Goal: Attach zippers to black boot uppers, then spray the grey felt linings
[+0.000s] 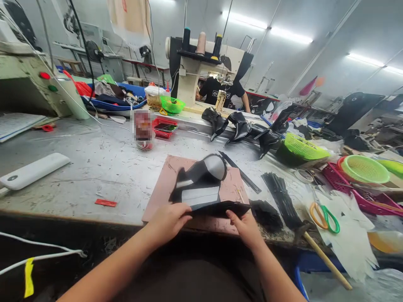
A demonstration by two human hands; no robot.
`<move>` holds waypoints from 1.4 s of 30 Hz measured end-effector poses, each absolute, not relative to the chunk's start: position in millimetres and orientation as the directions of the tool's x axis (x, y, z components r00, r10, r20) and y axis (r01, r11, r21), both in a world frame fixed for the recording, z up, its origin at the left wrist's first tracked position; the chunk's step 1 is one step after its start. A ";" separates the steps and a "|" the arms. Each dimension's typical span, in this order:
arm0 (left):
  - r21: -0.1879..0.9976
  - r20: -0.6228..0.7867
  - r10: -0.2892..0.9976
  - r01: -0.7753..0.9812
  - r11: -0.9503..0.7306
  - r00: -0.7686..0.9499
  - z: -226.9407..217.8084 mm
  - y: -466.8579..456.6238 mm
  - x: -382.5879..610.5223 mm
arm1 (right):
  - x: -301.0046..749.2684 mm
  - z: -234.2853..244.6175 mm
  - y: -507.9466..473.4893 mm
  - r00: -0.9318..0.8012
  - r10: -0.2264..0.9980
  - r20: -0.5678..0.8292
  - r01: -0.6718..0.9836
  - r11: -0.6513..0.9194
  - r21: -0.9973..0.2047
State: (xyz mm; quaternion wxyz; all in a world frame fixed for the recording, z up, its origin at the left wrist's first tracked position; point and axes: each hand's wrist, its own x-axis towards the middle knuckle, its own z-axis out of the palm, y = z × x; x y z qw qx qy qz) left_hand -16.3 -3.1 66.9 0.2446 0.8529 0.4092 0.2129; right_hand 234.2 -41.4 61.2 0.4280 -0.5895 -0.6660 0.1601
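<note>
While the left hand grips one end of a dark, folded piece between thumb and fingers, the right hand pinches the other end, its thumb lying along the near side. The folded piece stretches between the two hands, above the near edge of a pink board that lies on the counter. Just beyond it, on the board, rests a black part with a grey rounded end and pale panels; whether the two are joined, I cannot tell.

A thin black strip lies slanting at the board's far right corner. To the right are a bundle of black strips, a hammer with a wooden handle, and scissors with orange and green handles, near torn pale sheets. Left of the board lies a small red strip. Farther back, black shaped pieces line up before a sewing machine, with a person in a dark shirt behind it.
</note>
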 end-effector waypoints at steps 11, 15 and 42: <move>0.728 -0.226 0.824 0.652 -0.212 0.520 36.6 40.7 -6.4 | 217.0 56.2 -31.5 0.182 0.683 0.707 0.874 0.216 -0.434; 0.721 -0.213 0.810 0.648 -0.248 0.547 32.9 37.7 -2.7 | 174.0 70.8 -21.8 -0.181 0.801 0.571 0.634 0.539 -0.555; 0.144 0.647 0.546 0.619 -0.772 0.532 -7.4 -22.1 -37.1 | 138.9 50.1 13.1 0.092 0.904 -0.419 0.151 -0.428 -0.891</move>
